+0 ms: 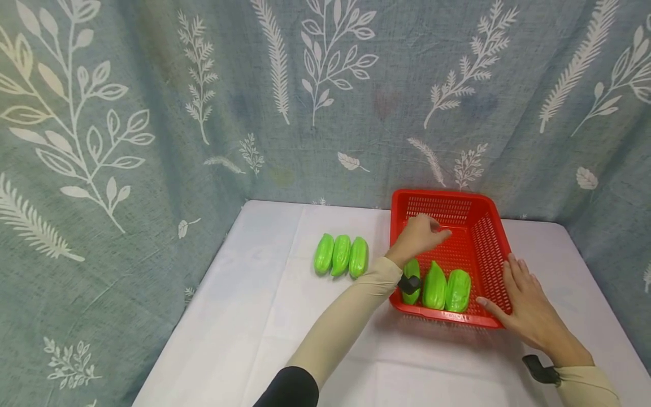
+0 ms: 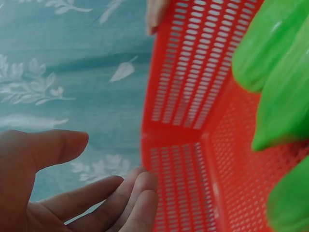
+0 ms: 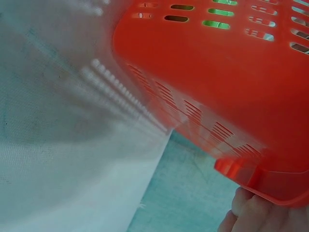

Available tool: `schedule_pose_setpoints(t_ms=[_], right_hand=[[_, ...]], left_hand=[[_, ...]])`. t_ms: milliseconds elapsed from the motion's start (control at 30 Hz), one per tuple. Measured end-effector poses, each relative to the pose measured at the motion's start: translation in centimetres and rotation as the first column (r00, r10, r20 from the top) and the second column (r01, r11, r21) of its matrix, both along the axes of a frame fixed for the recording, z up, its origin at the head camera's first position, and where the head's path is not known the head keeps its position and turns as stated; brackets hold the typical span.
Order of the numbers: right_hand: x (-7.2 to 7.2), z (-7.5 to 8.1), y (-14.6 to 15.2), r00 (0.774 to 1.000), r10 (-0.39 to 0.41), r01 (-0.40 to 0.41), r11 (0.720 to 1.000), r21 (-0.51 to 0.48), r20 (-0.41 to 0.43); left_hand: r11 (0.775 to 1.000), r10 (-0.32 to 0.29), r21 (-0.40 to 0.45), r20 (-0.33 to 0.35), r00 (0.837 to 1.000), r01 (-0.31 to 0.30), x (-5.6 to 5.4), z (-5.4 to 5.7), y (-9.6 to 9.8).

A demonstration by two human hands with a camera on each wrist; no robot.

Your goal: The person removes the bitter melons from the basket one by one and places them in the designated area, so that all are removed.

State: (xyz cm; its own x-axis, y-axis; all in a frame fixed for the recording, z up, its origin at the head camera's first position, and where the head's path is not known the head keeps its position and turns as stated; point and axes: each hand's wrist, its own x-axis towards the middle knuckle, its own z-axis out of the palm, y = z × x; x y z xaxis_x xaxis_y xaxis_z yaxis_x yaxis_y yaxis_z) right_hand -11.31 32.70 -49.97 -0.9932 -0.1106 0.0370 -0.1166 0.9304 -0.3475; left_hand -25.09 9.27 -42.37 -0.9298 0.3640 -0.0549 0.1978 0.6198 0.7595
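A red plastic basket (image 1: 480, 223) stands at the table's back right. Inside, along its front wall, lie three glossy green ridged vegetables (image 1: 434, 286), perhaps toy gourds. My left hand (image 1: 419, 237) hovers over the basket's left part, thumb and fingers apart with nothing between them; the left wrist view shows its loosely bent fingers (image 2: 137, 200). My right hand (image 1: 531, 311) holds the basket's front right corner, fingers along the outside of the right wall, thumb over the rim. Its fingers (image 3: 258, 212) touch the rim in the right wrist view.
Three more green vegetables (image 1: 341, 255) lie side by side on the white tablecloth (image 1: 285, 294), left of the basket. A patterned grey-green curtain (image 1: 285, 147) hangs right behind the table and around its sides.
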Motion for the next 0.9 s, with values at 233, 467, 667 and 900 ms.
schedule_pose_setpoints(t_ms=[233,467,667,900], right_hand=[[-0.1,0.0,-0.1,1.000,-0.003,0.003,1.000,-0.008,-0.019],[-0.1,0.0,0.1,0.999,-0.003,0.003,1.000,-0.011,-0.034],[0.0,-0.1,0.1,1.000,-0.001,0.001,1.000,-0.020,-0.028],[-0.1,-0.1,0.0,0.999,0.002,-0.003,1.000,-0.020,-0.039]], left_hand=[[0.997,0.014,-0.076,0.036,0.999,-0.011,0.2,-1.2,2.1],[0.991,-0.031,-0.132,0.046,0.998,0.037,0.2,-2.1,4.1],[0.979,-0.077,-0.184,0.057,0.995,0.086,0.5,-2.5,5.4],[0.954,-0.090,-0.281,0.077,0.993,0.108,0.8,-3.5,6.2]])
